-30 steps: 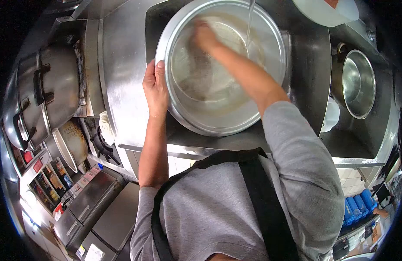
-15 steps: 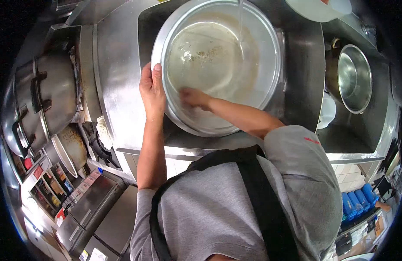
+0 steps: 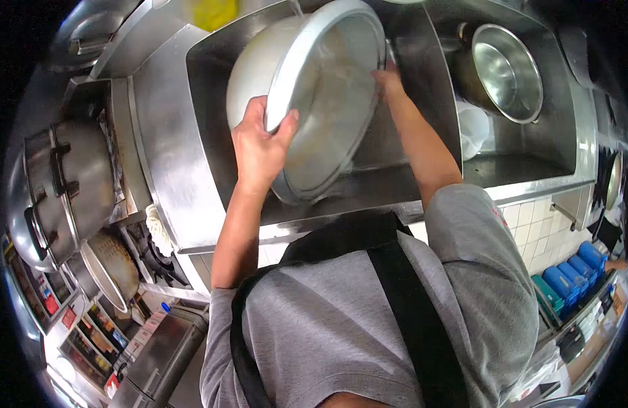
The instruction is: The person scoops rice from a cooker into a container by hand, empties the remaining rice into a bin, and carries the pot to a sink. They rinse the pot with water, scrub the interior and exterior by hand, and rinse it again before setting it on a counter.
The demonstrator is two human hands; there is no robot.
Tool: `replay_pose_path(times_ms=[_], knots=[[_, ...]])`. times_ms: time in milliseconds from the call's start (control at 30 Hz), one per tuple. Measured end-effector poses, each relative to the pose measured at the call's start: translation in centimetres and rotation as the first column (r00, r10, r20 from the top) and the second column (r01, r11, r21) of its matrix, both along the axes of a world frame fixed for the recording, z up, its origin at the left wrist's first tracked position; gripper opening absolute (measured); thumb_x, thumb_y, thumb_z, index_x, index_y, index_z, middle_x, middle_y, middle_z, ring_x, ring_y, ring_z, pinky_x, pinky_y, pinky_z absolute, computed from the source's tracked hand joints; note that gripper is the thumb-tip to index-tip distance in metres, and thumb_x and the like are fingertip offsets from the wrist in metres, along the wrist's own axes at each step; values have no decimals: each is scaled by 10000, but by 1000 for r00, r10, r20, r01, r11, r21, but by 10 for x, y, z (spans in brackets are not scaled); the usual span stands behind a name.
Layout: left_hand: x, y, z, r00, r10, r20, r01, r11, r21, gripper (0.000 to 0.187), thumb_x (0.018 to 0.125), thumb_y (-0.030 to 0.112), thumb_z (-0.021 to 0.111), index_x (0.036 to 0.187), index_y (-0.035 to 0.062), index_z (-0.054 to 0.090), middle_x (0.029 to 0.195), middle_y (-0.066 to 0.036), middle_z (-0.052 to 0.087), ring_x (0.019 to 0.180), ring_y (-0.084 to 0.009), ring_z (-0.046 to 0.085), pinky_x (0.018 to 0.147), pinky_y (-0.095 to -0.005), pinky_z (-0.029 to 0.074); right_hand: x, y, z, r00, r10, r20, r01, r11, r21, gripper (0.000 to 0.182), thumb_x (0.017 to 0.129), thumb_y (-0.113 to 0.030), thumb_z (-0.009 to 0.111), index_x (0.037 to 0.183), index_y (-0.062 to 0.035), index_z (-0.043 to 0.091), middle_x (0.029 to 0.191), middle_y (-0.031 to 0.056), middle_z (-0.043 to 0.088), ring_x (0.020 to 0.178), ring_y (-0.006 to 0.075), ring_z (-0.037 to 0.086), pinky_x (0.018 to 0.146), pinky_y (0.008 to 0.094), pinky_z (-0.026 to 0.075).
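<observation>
A large metal basin (image 3: 334,102) is tilted steeply on its side in the left sink (image 3: 215,146), its inside facing right. My left hand (image 3: 259,146) is closed around the near left part of its rim, thumb on the inner side and fingers behind the edge. At the right side of the rim, my right hand (image 3: 387,80) grips the basin; some of its fingertips are hidden or blurred. Pale brownish staining shows on the basin's inner wall.
In the right sink stand a shiny metal pot (image 3: 508,71) and a white plastic container (image 3: 474,129). A big lidded pot (image 3: 83,190) and a worn wok (image 3: 110,272) are at the left. Something yellow (image 3: 215,12) lies behind the sink.
The basin has gone from lying nearly level to tilted up on its side. My right hand has moved from inside it to its right rim. The left hand still holds the rim.
</observation>
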State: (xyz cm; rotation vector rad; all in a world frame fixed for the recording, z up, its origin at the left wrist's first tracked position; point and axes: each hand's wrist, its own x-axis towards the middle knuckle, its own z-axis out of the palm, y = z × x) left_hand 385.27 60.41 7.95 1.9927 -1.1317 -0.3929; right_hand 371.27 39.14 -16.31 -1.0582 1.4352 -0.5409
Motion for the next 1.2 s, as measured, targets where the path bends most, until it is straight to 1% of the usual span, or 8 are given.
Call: replay_pose_path(times_ms=[67,267,533,767,833,900,1033,1200], knots=[[-15,5,18,995,-59,75,57,998,20,289,751,163,698,931,-14,557,683,-132,627,609,-160,618,576,-296,479,-13,12,2,992,13,124,-52,948,314,830,788,-198,623,1436,-243,106,1352,122,352,1103,300,465,807,476,427],[-41,34,50,845,-393,362,421,907,3,230,757,131,696,905,46,542,620,-111,595,505,-255,607,474,-329,474,-7,-6,-59,854,40,519,-148,975,167,674,741,-220,690,1304,-159,325,1165,114,502,984,295,521,724,488,443],[-44,63,85,717,-455,528,514,857,41,242,723,87,712,887,33,542,564,-104,564,461,-239,581,450,-309,453,10,13,-25,726,102,680,-203,977,69,556,788,-195,624,1250,-155,317,1156,95,517,949,269,539,759,474,426],[-29,59,86,916,-215,337,221,975,21,250,750,115,707,932,12,571,552,-43,568,472,-81,522,448,-237,414,-3,18,11,876,47,480,-119,986,121,502,820,-233,578,1286,-151,411,1188,82,535,1030,233,507,850,447,424],[-18,48,77,970,-138,200,152,987,-58,216,769,79,680,938,-2,574,641,-1,587,550,-49,493,506,-198,400,-4,-5,-45,936,236,261,-130,921,-367,665,793,-202,611,1378,-140,302,1232,104,515,1100,243,489,915,410,395],[2,36,64,983,-94,-160,50,964,-262,187,769,40,667,923,-11,573,772,-5,604,639,-54,513,580,-192,408,-21,2,-3,969,244,47,-225,942,-248,778,762,-186,650,1413,-100,233,1285,128,481,1164,248,462,962,343,363],[41,20,24,926,78,-368,-177,953,-244,197,759,29,671,919,-19,567,853,-24,598,752,-74,521,698,-217,408,-47,10,-30,993,117,-24,-119,992,-49,780,727,-196,680,1383,-50,285,1267,151,499,1143,252,494,943,321,390],[110,27,-77,924,122,-362,-195,966,-172,180,780,134,646,825,-13,552,788,-36,590,699,-129,497,684,-275,414,-63,-18,-49,980,83,-181,-112,982,-152,625,718,-214,661,1273,-24,447,1231,163,534,1116,262,531,937,340,410]])
